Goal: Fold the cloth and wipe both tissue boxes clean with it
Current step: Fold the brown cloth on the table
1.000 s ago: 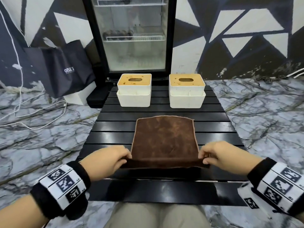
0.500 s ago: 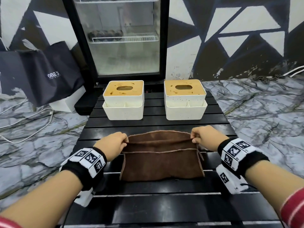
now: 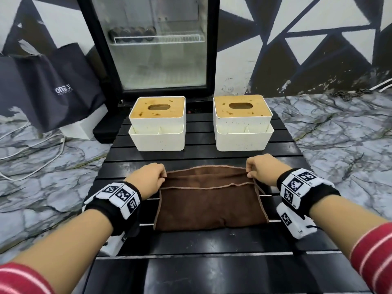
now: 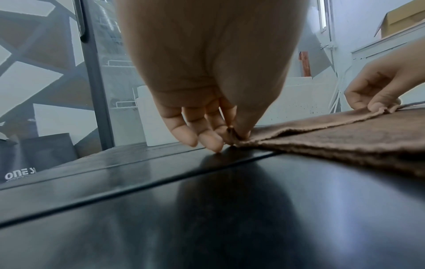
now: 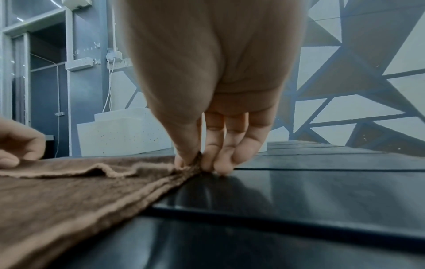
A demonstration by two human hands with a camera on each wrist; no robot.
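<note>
The folding step is in hand. The left hand (image 3: 146, 178) pinches the far left corner of the brown cloth (image 3: 210, 205) between thumb and forefinger, its other fingers hanging loose with tips near the table (image 3: 212, 247). The cloth lies flat on the black slatted table, doubled over once, its upper layer stopping short of the far edge so that a strip of the lower layer shows. The right hand (image 3: 264, 169) pinches the far right corner in the same way. By the look of it, the next move calls for setting the corners down evenly or making another fold, then taking the pad to the boxes.

Beyond the cloth and well apart from it, the left tissue box (image 3: 157, 124) and the right tissue box (image 3: 242, 122) stand side by side, both with speckled white walls and stained tan lids. A dark bag (image 3: 53, 88) leans at the left, a glass-door fridge (image 3: 157, 45) stands behind the boxes, and the wall (image 3: 318, 39) carries black and white triangles over a marbled floor (image 3: 339, 134).
</note>
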